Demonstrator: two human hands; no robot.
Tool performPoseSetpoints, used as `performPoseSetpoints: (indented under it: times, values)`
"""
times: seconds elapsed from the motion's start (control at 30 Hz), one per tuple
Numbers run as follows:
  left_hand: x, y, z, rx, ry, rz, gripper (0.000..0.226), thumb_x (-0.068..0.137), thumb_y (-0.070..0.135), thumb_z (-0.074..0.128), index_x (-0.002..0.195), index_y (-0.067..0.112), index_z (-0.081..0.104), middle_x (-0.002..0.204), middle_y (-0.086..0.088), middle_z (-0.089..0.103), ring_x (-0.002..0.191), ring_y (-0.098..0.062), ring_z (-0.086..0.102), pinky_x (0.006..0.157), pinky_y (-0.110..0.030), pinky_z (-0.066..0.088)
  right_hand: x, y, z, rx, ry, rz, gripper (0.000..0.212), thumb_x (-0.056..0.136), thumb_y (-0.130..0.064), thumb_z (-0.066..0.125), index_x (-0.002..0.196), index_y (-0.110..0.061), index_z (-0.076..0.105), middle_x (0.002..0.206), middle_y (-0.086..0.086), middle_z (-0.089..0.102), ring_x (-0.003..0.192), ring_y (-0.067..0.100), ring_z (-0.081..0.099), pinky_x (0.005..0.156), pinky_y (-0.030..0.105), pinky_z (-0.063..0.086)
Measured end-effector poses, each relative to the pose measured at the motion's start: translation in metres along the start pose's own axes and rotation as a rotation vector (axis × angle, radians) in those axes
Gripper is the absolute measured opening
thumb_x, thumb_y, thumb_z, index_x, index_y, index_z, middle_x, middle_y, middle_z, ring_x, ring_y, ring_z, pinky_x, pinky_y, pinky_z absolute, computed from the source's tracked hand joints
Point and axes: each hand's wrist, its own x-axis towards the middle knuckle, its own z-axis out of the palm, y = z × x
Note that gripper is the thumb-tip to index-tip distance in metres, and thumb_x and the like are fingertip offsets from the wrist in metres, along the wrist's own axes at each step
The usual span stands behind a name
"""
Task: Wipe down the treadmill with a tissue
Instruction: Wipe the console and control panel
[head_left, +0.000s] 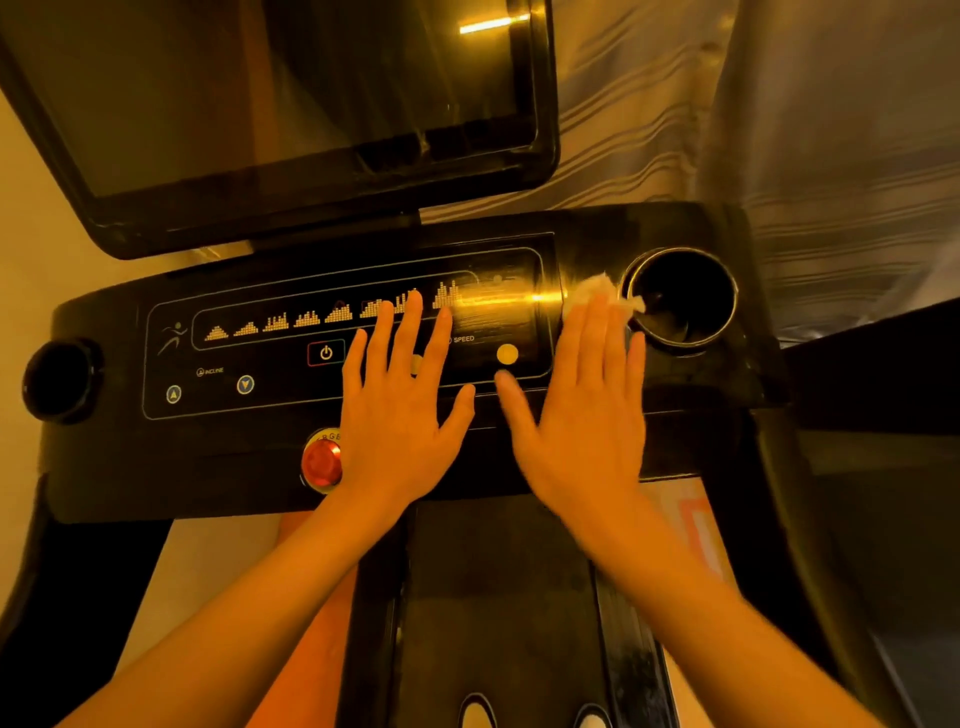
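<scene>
Most of the tissue (597, 288) is hidden under the straight fingers of the right hand (582, 410), which presses it flat on the treadmill console (597, 244) just left of the chrome-rimmed cup holder (691, 340). The part that shows is white and crumpled, with one corner reaching over the rim of this cup holder, whose inside is too dark to tell any content. Further left of the cup holder the left hand (400, 405) lies flat on the control panel (260, 395), fingers spread, holding nothing.
</scene>
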Motion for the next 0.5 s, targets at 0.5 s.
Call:
performPoseSetpoints:
  times: [0.5]
  values:
    - [0.001,0.0,0.002,0.007,0.005,-0.005,0.072,0.103,0.056,0.031,0.165,0.021,0.022,0.173,-0.01,0.011,0.16,-0.031,0.007,0.128,-0.053,0.014,0.05,-0.018,0.006,0.021,-0.01,-0.07,0.087,0.102,-0.068,0.006,0.165,-0.008,0.0,0.173,0.016,-0.005,0.16,0.031,-0.008,0.129,0.05,-0.005]
